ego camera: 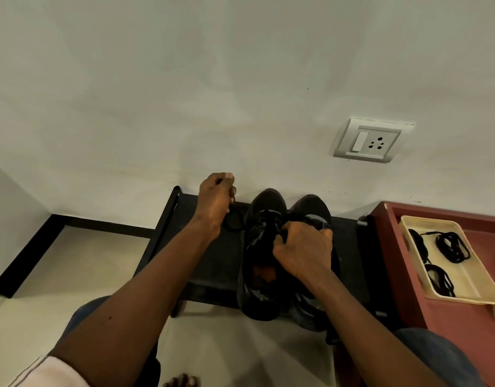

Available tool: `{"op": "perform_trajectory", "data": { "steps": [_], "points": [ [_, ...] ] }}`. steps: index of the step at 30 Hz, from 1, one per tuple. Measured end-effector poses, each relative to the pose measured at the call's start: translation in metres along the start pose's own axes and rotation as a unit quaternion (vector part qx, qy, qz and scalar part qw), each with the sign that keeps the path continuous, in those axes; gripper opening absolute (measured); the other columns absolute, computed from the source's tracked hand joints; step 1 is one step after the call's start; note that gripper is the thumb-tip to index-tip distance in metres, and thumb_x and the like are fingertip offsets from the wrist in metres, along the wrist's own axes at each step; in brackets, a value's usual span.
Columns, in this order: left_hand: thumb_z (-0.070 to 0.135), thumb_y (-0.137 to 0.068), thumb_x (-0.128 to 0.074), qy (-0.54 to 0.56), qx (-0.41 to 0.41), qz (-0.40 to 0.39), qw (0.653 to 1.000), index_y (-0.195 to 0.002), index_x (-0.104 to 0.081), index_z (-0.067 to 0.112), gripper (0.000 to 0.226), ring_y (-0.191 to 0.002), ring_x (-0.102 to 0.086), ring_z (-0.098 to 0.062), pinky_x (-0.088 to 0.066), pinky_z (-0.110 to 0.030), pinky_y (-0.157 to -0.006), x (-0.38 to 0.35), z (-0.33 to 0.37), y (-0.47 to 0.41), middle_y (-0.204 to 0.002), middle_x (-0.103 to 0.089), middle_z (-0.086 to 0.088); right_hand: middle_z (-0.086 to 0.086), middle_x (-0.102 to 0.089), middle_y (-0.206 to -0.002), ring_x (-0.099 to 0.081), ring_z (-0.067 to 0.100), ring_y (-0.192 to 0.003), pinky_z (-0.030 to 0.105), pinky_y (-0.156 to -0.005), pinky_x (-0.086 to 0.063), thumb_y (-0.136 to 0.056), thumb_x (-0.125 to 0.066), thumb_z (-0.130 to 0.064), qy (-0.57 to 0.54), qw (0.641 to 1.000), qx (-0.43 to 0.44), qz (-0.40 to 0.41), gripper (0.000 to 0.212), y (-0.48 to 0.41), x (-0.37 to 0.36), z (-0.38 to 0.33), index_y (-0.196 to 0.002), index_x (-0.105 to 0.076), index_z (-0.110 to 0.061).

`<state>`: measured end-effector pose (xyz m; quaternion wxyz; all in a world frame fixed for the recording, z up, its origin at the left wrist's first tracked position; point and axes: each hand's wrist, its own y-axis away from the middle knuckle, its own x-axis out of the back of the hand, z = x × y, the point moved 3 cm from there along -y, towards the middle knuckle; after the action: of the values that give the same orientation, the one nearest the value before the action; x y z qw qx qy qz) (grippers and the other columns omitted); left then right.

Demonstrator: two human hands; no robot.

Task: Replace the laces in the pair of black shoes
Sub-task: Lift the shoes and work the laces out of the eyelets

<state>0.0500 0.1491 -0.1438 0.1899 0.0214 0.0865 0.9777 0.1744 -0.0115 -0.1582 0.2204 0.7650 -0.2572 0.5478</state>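
Your left hand (217,202) is up high, its fingers pinching a thin black shoelace (234,220) that loops down just under it. Your right hand (303,248) grips the top of one soft black shoe (266,202). The other black shoe (312,206) sits just past its knuckles. Far to the right of that hand, a cream plastic tray (464,280) holds more black laces (451,247).

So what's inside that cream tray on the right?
The tray holds coiled black laces, about three bundles. Anything beneath the coils is hidden.

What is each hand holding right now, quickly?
Left hand: pinches a black lace.
Right hand: grips a black shoe by its upper.
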Motion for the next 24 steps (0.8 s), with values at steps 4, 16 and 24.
{"op": "perform_trajectory", "data": {
  "steps": [4,16,24],
  "points": [
    [0.038,-0.100,-0.059,-0.349,-0.111,-0.028,0.930,-0.094,-0.060,0.029,0.012,-0.076,-0.063,-0.007,-0.044,-0.026,-0.065,-0.001,-0.005,0.006,-0.087,-0.066,0.010,-0.010,-0.062,-0.079,-0.060,0.014,-0.080,0.049,-0.112,-0.030,-0.095,-0.060,-0.041,0.002,1.000,0.007,0.014,0.016,-0.001,0.000,-0.002,-0.098,-0.065,-0.027],
    [0.051,-0.081,-0.076,-0.445,-0.096,-0.197,0.868,-0.144,-0.047,0.023,0.075,-0.106,-0.061,-0.014,-0.051,-0.027,-0.089,-0.027,-0.034,0.026,-0.127,-0.062,0.002,0.009,-0.059,-0.120,-0.064,0.031,-0.104,0.045,-0.087,-0.057,-0.093,-0.068,-0.020,-0.021,0.999,0.045,-0.022,0.049,-0.013,-0.003,-0.013,-0.134,-0.042,-0.018],
    [0.024,-0.084,-0.074,-0.456,-0.125,-0.153,0.868,-0.139,-0.052,0.021,0.059,-0.101,-0.067,-0.019,-0.059,-0.033,-0.088,-0.027,-0.031,0.030,-0.120,-0.068,-0.002,0.012,-0.059,-0.121,-0.062,0.034,-0.110,0.048,-0.094,-0.056,-0.091,-0.067,-0.011,-0.031,0.998,0.050,-0.032,0.057,-0.017,0.000,-0.005,-0.142,-0.043,-0.015]
  ]
}}
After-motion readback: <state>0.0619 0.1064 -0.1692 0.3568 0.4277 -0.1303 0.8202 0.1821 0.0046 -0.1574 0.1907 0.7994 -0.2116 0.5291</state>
